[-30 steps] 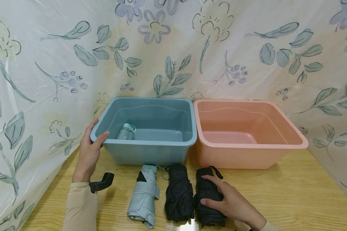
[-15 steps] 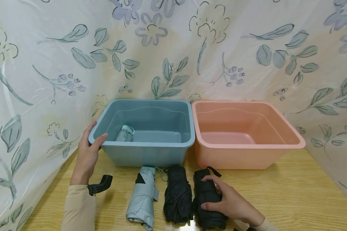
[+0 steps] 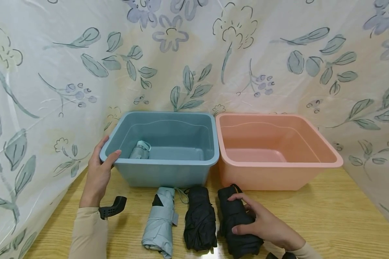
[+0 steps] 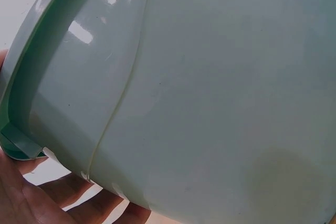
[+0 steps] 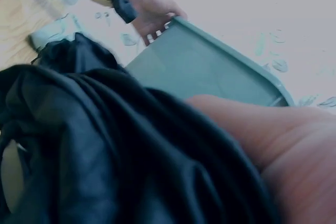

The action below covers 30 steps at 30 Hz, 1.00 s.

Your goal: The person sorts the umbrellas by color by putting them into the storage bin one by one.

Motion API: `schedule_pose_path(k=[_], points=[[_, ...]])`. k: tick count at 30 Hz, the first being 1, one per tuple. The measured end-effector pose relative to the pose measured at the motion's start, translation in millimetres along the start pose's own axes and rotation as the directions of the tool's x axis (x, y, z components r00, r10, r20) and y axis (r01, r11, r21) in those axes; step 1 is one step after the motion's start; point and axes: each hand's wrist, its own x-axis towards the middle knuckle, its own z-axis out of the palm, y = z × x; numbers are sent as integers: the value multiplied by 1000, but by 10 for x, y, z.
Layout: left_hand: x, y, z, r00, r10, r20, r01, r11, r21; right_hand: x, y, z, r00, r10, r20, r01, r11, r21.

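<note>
At the front left corner of the blue plastic bin (image 3: 163, 175), my left hand (image 3: 97, 176) grips the rim, thumb on top. The left wrist view is mostly filled by the bin's outer wall (image 4: 210, 82), with fingers under the rim. My right hand (image 3: 262, 223) holds a black folded umbrella (image 3: 230, 210) around its right side, thumb and fingers spread along it. Its dark folds (image 5: 136, 145) fill much of the right wrist view. Left of it lie another black folded umbrella (image 3: 199, 223) and a light blue folded umbrella (image 3: 160, 226).
A pink plastic bin (image 3: 262, 176) stands right beside the blue one. Inside the blue bin lies a light blue bottle-like item (image 3: 141, 150) with a loop. Floral sheeting (image 3: 194, 54) hangs behind and along both sides of the wooden table (image 3: 327, 216).
The right black umbrella has turned, its near end swinging right, and a gap now shows between it and the middle umbrella. My right hand moved with it; the left hand stays on the bin.
</note>
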Motion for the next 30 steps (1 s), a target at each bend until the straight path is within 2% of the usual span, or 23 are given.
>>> schedule_pose_path(k=[5, 7, 15, 18, 23, 30], points=[[7, -1, 5, 1000, -2, 0, 2, 1000, 5, -62, -33, -57, 998, -3, 69, -10, 982, 187], [8, -2, 9, 1000, -6, -2, 6, 1000, 8, -95, -58, -81, 997, -4, 81, -14, 975, 221], [13, 1, 18, 1000, -5, -1, 5, 1000, 13, -233, -245, -133, 994, 19, 111, -44, 972, 229], [16, 2, 17, 1000, -4, 3, 3, 1000, 9, -278, -310, -132, 990, 2, 139, -39, 964, 264], [21, -3, 9, 1000, -6, 2, 6, 1000, 12, -334, -389, -135, 977, -51, 206, -27, 932, 361], [15, -3, 3, 1000, -9, -5, 9, 1000, 23, -402, -449, -154, 974, -66, 215, -18, 929, 369]])
